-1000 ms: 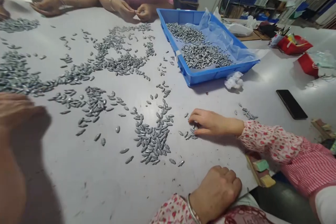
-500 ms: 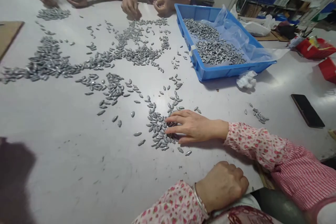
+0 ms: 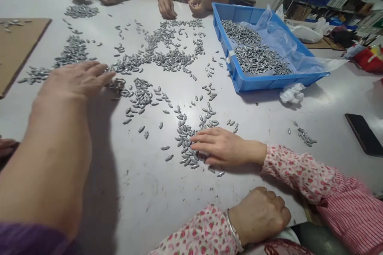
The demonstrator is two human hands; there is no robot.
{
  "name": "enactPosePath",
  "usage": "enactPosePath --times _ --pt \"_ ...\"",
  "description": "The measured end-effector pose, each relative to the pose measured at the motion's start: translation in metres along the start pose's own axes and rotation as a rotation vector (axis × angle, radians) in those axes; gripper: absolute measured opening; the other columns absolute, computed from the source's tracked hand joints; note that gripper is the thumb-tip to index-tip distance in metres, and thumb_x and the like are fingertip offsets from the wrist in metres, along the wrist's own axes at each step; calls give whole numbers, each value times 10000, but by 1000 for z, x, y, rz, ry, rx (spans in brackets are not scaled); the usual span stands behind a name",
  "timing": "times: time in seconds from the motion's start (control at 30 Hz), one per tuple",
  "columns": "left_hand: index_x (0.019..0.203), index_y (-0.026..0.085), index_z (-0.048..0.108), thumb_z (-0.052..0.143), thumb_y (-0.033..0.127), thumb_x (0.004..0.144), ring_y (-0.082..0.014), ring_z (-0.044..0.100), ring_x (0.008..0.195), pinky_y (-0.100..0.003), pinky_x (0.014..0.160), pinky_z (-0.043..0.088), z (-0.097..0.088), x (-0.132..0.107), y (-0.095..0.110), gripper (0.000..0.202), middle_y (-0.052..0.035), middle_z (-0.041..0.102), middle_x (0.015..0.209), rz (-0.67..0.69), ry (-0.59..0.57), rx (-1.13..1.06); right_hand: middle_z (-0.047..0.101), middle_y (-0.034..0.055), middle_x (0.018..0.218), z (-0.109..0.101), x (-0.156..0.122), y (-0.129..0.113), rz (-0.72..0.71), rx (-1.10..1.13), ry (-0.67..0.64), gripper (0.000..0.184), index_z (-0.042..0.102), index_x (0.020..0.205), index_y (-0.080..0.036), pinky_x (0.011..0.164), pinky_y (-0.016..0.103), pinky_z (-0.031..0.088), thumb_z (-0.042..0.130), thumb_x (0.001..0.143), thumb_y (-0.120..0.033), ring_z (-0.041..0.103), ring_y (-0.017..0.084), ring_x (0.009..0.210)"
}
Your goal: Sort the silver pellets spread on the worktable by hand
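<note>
My left hand (image 3: 74, 81) reaches far out over the grey table (image 3: 119, 191), fingers stretched flat and open, fingertips touching a band of small grey oval metal pieces (image 3: 131, 63). My bare forearm runs back to a purple sleeve at the lower left. My right hand is out of view. A co-worker in floral sleeves sits at my right: one hand (image 3: 221, 145) rests flat on a small heap of pieces (image 3: 187, 147), the other (image 3: 259, 215) is a fist at the table's near edge.
A blue tray (image 3: 263, 81) with heaps of pieces and a plastic bag stands at the back right. Other people's hands work at the far edge. A brown board (image 3: 18, 48) lies at the left, a black phone (image 3: 363, 133) at the right.
My left arm has swung in from the lower left and stretched out onto the pieces. The co-worker's flat hand stays on the small heap. The view has shifted left.
</note>
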State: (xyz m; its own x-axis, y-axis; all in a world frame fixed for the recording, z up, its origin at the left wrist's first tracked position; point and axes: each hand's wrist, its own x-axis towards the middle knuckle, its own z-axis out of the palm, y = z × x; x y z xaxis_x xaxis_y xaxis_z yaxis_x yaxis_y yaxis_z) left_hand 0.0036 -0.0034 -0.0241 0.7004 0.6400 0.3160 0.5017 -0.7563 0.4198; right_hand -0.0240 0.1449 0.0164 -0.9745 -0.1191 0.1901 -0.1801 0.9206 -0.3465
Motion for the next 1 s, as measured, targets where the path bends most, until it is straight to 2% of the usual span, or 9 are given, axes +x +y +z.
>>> enactPosePath --times 0.1,0.17,0.3,0.4,0.47,0.57,0.67,0.83,1.0 --pt "825 153 566 650 202 966 -167 593 704 -319 571 414 -2 0 1 171 -22 611 774 -2 4 2 396 127 1571 6 2 -5 -112 -62 -123 641 478 1442 -180 1146 544 300 599 930 -546 327 308 1456" --pt "815 152 564 667 194 952 -164 595 699 -314 567 408 -2 0 1 177 -21 605 760 -5 18 14 472 116 1518 3 -6 1 -131 -66 -136 578 563 1362 -210 1144 553 285 602 917 -577 381 296 1426" --pt "800 155 555 667 208 954 -164 591 682 -312 550 397 -1 0 3 198 -21 599 752 -9 34 29 706 80 1165 -12 -22 21 3 -12 19 292 707 1051 -202 1051 454 387 539 994 -433 576 237 1167" --pt "800 155 547 674 215 950 -168 587 687 -316 547 394 1 0 3 205 -20 593 758 -9 43 30 716 87 996 -15 -22 27 151 39 160 255 695 988 -164 897 367 463 478 1021 -294 600 203 970" --pt "798 155 541 685 215 941 -169 584 687 -317 550 394 1 0 3 211 -16 587 758 -10 53 31 706 95 984 -10 -16 24 171 55 183 226 686 980 -151 855 349 467 488 1010 -257 583 205 945" --pt "796 154 537 681 215 943 -167 581 681 -316 547 384 1 0 3 215 -14 577 744 -8 50 39 693 99 1060 1 -4 17 157 35 145 171 676 1023 -149 890 359 441 539 984 -244 554 222 1008" --pt "792 154 535 684 215 942 -167 578 678 -317 546 378 1 0 3 220 -11 570 735 -4 55 42 668 99 1069 4 1 13 212 -15 68 151 666 1032 -163 879 367 406 583 965 -269 536 230 1010" --pt "798 158 537 687 217 940 -168 579 684 -321 556 385 3 -1 3 215 -11 577 744 -15 61 39 639 70 968 -10 -6 18 268 -45 -64 65 656 948 -184 811 334 356 607 940 -227 512 209 912" --pt "803 153 542 704 225 931 -170 575 684 -321 561 389 2 0 2 219 -12 586 757 -16 57 29 620 63 946 -14 -12 19 303 -53 -72 80 639 930 -178 803 329 338 627 926 -256 487 204 896"
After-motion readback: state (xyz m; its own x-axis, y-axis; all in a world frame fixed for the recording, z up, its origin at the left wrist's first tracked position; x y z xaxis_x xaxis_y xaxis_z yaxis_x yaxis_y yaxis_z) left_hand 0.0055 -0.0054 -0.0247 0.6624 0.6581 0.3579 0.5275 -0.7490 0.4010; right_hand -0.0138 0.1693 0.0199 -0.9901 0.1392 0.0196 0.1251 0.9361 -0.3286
